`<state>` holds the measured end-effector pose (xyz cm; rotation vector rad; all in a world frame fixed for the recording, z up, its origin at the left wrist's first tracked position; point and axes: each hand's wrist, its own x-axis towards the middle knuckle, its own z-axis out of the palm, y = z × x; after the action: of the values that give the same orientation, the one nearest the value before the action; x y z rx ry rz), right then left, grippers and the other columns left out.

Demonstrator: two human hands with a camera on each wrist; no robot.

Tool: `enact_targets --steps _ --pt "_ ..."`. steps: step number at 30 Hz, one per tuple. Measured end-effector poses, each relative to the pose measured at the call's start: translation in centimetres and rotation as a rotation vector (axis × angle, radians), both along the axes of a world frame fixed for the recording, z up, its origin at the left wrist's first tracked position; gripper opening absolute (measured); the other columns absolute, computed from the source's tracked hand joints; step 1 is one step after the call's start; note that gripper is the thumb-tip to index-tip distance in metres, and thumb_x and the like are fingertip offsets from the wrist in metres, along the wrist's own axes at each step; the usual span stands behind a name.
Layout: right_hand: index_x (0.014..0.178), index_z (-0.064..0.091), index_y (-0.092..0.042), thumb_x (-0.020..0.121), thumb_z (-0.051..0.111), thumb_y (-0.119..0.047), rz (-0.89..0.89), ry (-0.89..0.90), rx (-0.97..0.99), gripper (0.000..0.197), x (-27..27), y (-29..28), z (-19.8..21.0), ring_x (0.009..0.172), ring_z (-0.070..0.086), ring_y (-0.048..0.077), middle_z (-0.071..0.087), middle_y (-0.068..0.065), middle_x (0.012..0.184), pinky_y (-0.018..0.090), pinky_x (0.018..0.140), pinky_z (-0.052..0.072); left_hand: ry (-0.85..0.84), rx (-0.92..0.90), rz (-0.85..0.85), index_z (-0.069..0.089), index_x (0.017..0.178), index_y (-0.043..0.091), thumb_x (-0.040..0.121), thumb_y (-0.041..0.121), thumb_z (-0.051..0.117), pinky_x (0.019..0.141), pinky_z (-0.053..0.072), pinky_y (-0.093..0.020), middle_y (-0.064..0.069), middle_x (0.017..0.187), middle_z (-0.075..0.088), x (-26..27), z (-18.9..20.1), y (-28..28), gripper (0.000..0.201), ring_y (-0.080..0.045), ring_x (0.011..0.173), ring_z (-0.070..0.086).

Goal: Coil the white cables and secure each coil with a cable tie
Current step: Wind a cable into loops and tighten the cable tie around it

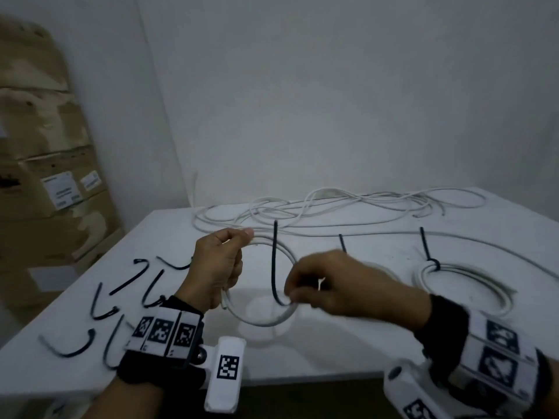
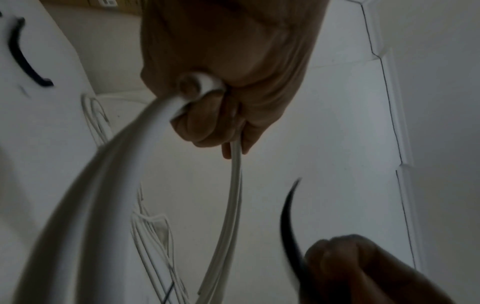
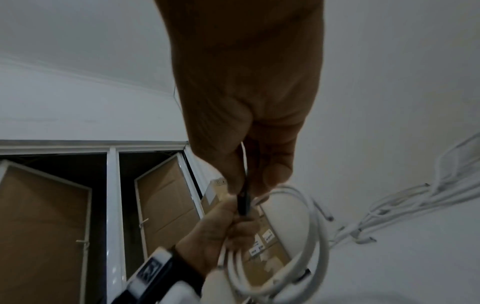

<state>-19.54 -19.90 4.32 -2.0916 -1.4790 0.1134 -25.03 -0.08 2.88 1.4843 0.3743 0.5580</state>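
My left hand grips a white cable coil on its left side and holds it upright above the white table. In the left wrist view the coil runs through my curled left fingers. My right hand pinches a black cable tie at the coil's lower right; the tie's tail stands upward. The right wrist view shows the tie pinched by my right fingertips beside the coil. A tied coil lies at the right.
A tangle of loose white cables lies along the table's far edge. Several spare black ties are scattered at the left of the table. Cardboard boxes are stacked against the wall on the left.
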Motion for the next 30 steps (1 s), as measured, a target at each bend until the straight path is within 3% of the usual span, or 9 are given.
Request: enact_targets --steps 3,7,10,14,17,19,21,27,30 --pt "0.095 0.07 -0.016 0.09 0.062 -0.021 -0.015 0.021 -0.157 0.011 0.2 -1.6 -1.8 0.067 0.055 -0.002 0.064 -0.011 0.084 0.009 0.064 0.041 0.006 0.027 -0.054 0.052 0.065 0.014 0.091 0.019 0.064 0.039 0.015 -0.012 0.003 0.044 0.029 1.4 0.2 -2.9 0.029 -0.009 0.033 0.02" --pt "0.091 0.071 -0.014 0.087 0.062 -0.021 -0.11 0.125 -0.188 0.012 1.7 -2.9 -1.5 0.063 0.062 0.016 0.07 0.0 0.079 0.032 0.065 0.055 0.022 0.11 -0.105 0.051 0.064 0.014 0.09 0.021 0.065 0.04 0.016 -0.014 0.001 0.045 0.029 2.6 0.5 -6.1 0.03 -0.012 0.035 0.02" --pt "0.088 0.07 -0.01 0.087 0.062 -0.021 -0.151 0.137 -0.099 0.014 2.2 -3.7 -0.3 0.065 0.064 0.017 0.069 0.0 0.076 0.032 0.066 0.055 0.024 0.15 -0.125 0.052 0.064 0.015 0.091 0.021 0.064 0.04 0.016 -0.015 0.001 0.046 0.029 3.0 0.8 -7.8 0.031 -0.012 0.036 0.021" --pt "0.088 0.069 -0.005 0.088 0.059 -0.015 -0.19 0.246 -0.005 0.014 2.7 -4.7 0.7 0.041 0.048 0.006 0.061 0.004 0.064 0.021 0.045 0.044 0.004 0.175 -0.133 0.051 0.068 0.013 0.092 0.022 0.062 0.042 0.015 -0.018 0.0 0.049 0.028 2.9 1.2 -8.8 0.028 -0.012 0.037 0.021" --pt "0.092 0.07 -0.004 0.087 0.058 -0.015 -0.131 0.298 -0.136 0.017 2.4 -4.7 0.2 0.057 0.051 0.019 0.065 0.018 0.077 0.032 0.058 0.046 -0.001 0.159 -0.15 0.051 0.071 0.013 0.093 0.022 0.061 0.043 0.014 -0.019 0.0 0.05 0.028 2.7 1.6 -9.3 0.025 -0.011 0.037 0.021" --pt "0.094 0.07 -0.003 0.088 0.058 -0.015 -0.121 0.291 -0.192 0.018 2.2 -4.5 -0.2 0.067 0.055 0.026 0.066 0.015 0.082 0.034 0.066 0.049 0.006 0.182 -0.162 0.051 0.07 0.014 0.093 0.022 0.061 0.043 0.014 -0.019 -0.001 0.051 0.027 2.7 1.5 -9.7 0.027 -0.012 0.039 0.02" --pt "0.094 0.071 -0.007 0.089 0.057 -0.016 -0.172 0.216 -0.143 0.018 2.2 -4.7 -0.1 0.077 0.061 0.023 0.07 0.01 0.09 0.031 0.073 0.05 0.014 0.201 -0.165 0.05 0.069 0.015 0.093 0.022 0.061 0.041 0.015 -0.017 -0.001 0.051 0.028 2.5 1.3 -10.1 0.028 -0.012 0.039 0.02" --pt "0.082 0.068 -0.012 0.087 0.057 -0.015 -0.369 0.073 0.302 0.013 1.8 -5.6 0.4 0.057 0.053 -0.002 0.057 -0.015 0.062 0.009 0.055 0.04 0.049 0.146 -0.116 0.056 0.101 0.006 0.091 0.025 0.063 0.037 0.019 -0.015 0.004 0.045 0.035 2.8 0.2 -10.0 0.023 -0.009 0.034 0.024" --pt "0.083 0.067 -0.01 0.087 0.059 -0.014 -0.386 0.022 0.425 0.01 1.5 -5.6 -0.4 0.056 0.05 0.0 0.061 -0.011 0.067 0.009 0.058 0.038 0.075 0.115 -0.137 0.061 0.111 0.009 0.093 0.024 0.061 0.036 0.019 -0.015 0.003 0.046 0.033 3.0 -0.5 -9.9 0.024 -0.009 0.034 0.024"
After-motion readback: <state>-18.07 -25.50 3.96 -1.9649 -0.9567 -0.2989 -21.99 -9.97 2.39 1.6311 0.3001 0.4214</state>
